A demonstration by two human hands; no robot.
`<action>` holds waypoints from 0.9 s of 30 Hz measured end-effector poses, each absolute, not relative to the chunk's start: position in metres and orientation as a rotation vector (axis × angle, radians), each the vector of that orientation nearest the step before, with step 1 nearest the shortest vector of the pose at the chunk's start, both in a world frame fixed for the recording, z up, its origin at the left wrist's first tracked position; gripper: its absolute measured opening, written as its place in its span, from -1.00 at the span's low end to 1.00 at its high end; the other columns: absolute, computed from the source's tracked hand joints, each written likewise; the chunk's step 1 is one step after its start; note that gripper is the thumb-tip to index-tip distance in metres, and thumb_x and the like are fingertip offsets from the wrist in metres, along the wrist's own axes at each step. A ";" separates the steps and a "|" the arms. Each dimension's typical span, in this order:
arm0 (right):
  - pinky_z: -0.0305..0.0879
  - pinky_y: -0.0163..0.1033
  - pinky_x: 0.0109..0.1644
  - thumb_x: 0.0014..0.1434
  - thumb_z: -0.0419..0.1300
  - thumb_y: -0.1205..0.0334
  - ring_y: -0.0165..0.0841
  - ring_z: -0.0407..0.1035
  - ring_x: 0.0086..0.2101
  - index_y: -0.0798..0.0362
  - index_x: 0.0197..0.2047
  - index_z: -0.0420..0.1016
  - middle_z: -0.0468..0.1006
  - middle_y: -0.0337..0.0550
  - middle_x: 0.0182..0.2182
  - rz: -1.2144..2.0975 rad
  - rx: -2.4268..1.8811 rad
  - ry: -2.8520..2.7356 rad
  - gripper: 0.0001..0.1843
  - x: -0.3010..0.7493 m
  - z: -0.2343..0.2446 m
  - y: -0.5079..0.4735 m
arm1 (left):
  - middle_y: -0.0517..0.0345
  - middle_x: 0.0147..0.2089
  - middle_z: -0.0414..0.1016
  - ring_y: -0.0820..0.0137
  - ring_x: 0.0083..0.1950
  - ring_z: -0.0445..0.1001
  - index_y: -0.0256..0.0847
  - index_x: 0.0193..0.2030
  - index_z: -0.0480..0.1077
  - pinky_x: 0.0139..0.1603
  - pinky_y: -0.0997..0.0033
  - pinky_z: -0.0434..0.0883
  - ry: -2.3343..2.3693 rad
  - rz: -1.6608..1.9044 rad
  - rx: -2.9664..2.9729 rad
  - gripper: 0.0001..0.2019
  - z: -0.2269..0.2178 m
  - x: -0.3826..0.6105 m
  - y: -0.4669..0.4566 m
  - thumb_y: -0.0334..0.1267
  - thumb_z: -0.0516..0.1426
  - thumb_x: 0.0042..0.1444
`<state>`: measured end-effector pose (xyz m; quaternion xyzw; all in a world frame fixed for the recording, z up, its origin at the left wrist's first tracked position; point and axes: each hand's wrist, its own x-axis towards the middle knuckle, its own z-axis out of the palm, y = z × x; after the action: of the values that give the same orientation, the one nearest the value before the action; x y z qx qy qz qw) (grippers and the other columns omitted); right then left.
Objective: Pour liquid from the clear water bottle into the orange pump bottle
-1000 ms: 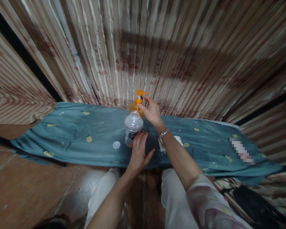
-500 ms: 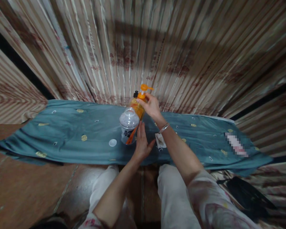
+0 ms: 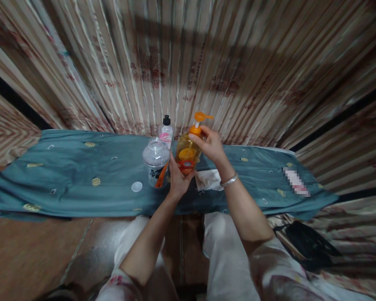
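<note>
A pump bottle [image 3: 186, 151] of clear yellow liquid, with an orange pump head and an orange-red label, tilts slightly to the right. Around its neck close the thumb and fingers of my right hand [image 3: 212, 144]. My left hand [image 3: 179, 177] cradles its lower end, fingers along the left side and thumb at the front. Just left of that hand stands a clear wide-bodied plastic bottle [image 3: 156, 158] with an open mouth and a black and orange label. Behind it is a bottle with a black cap [image 3: 166, 131] and a pink label, its lower part hidden.
A white cloth or tissue [image 3: 208, 179] lies right of the pump bottle. A round white lid [image 3: 137, 187] rests left of the clear bottle. The green patterned cloth [image 3: 72, 167] covers the table; a curtain hangs behind. A black bag [image 3: 310, 240] is at lower right.
The pump bottle has moved right and nearer, away from the other two bottles, and my left hand now supports its base. The black-capped bottle and more of the white cloth have come into sight.
</note>
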<state>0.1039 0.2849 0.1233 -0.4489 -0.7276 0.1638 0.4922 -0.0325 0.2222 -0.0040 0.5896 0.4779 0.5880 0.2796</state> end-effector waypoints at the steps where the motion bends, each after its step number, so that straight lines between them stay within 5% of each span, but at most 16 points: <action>1: 0.35 -0.18 -0.11 0.15 0.28 -0.28 -0.29 0.41 -0.29 -0.03 -0.23 0.53 0.56 -0.23 -0.34 0.417 -1.081 -1.757 -0.54 0.106 0.123 0.281 | -0.35 0.63 -0.26 -0.04 0.64 -0.22 -0.23 0.57 -0.24 0.60 -0.07 -0.12 1.281 1.575 1.546 0.23 -0.002 -0.032 0.224 -0.13 0.44 -0.08; 4: 0.38 -0.16 -0.07 0.13 0.29 -0.31 -0.28 0.42 -0.27 -0.02 -0.23 0.53 0.57 -0.22 -0.32 0.489 -1.061 -1.744 -0.51 0.108 0.119 0.270 | -0.32 0.63 -0.22 -0.02 0.63 -0.11 -0.17 0.57 -0.26 0.58 -0.03 -0.02 1.243 1.553 1.458 0.29 0.003 -0.032 0.230 -0.15 0.48 -0.16; 8: 0.38 -0.17 -0.05 0.10 0.29 -0.33 -0.29 0.44 -0.27 -0.02 -0.23 0.52 0.58 -0.22 -0.30 0.580 -1.068 -1.714 -0.49 0.105 0.109 0.261 | -0.29 0.54 0.08 -0.03 0.55 0.14 -0.12 0.56 -0.20 0.50 -0.04 0.18 1.215 1.511 1.376 0.32 0.006 -0.032 0.233 -0.18 0.52 -0.24; 15: 0.38 -0.17 -0.05 0.04 0.36 -0.28 -0.27 0.46 -0.26 -0.02 -0.21 0.51 0.60 -0.23 -0.30 0.535 -1.113 -1.593 -0.50 0.100 0.106 0.255 | -0.16 0.25 0.47 0.00 0.30 0.46 -0.20 0.29 0.26 0.36 -0.05 0.36 1.305 1.444 1.383 -0.08 0.006 -0.027 0.238 -0.24 0.51 -0.25; 27: 0.41 -0.19 -0.09 0.11 0.31 -0.29 -0.30 0.44 -0.29 -0.01 -0.30 0.50 0.56 -0.26 -0.40 0.608 -1.081 -1.530 -0.52 0.093 0.109 0.256 | -0.04 0.12 0.54 0.08 0.18 0.55 -0.17 0.14 0.28 0.25 0.00 0.47 1.253 1.454 1.289 -0.22 0.012 -0.024 0.235 -0.30 0.49 -0.25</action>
<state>0.0925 0.2556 0.1086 -0.4574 -0.6472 0.2573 0.5529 -0.0244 0.2350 0.0122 0.5102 0.4959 0.5755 0.4032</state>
